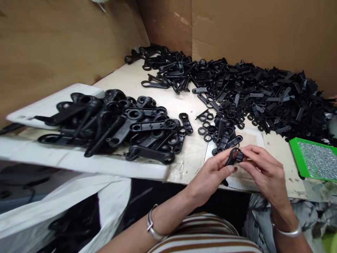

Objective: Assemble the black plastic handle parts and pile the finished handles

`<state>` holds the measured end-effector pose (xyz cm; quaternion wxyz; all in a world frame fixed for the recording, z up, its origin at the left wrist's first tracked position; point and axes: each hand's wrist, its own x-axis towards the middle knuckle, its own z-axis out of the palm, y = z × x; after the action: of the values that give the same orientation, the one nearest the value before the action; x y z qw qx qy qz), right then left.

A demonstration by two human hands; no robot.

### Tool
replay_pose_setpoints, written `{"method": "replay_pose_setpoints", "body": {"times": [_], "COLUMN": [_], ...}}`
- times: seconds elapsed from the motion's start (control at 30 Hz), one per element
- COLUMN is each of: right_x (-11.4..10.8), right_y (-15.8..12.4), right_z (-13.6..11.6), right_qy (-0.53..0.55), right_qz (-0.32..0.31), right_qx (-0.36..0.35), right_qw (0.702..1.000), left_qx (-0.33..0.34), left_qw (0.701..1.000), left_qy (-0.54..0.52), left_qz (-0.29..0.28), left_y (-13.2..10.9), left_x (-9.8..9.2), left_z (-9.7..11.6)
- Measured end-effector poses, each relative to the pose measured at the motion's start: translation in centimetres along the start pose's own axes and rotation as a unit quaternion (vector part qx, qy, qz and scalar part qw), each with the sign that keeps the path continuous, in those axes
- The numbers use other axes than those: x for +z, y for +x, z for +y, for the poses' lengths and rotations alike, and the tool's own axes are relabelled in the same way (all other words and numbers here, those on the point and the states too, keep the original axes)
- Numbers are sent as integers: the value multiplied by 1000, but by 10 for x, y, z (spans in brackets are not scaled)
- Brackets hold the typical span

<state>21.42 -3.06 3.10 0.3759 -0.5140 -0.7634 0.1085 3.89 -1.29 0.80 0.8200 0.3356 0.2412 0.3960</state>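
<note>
My left hand (210,175) grips a black plastic arm (231,157) with a round ring end, held just above the table's front edge. Pinched in the fingers of my right hand (265,172) is a small ribbed black cap (239,156), set against the ring end of that arm. Whether the cap sits inside the ring cannot be made out. Just behind my hands lie loose black rings (207,137) and several short black arms (223,140), partly over a white sheet (252,138).
A heap of longer black arms (126,126) covers the left front of the table. Behind, a wide pile of black parts (250,91) reaches the cardboard wall (263,31). At right stands a green tray (296,154) of small metal pieces. A white bag (113,196) hangs below left.
</note>
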Motion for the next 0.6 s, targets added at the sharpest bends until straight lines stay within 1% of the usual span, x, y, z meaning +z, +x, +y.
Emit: {"method": "replay_pose_setpoints", "body": {"times": [0.07,0.2,0.27,0.37,0.43,0.5,0.6], "right_x": [10,23,28,32,29,22,8], "right_y": [0,0,-2,-7,-11,-14,-20], "right_z": [-6,-5,-5,-10,-13,-11,4], "right_qy": [-20,-66,-88,-104,-97,-74,-22], "right_qz": [17,33,41,52,51,38,2], "right_qx": [-13,-32,-43,-43,-28,-3,41], "right_qw": [1000,997,994,992,994,997,999], "left_qx": [19,58,78,101,114,120,124], "left_qw": [999,991,981,957,942,928,899], "left_qy": [29,117,176,274,316,351,420], "left_qz": [-2,-4,-3,0,-7,-13,-9], "left_y": [-1,-3,-5,-7,-9,-11,-14], "left_x": [0,-5,-8,-10,-9,-7,-6], "left_z": [1,0,-1,0,3,8,17]}}
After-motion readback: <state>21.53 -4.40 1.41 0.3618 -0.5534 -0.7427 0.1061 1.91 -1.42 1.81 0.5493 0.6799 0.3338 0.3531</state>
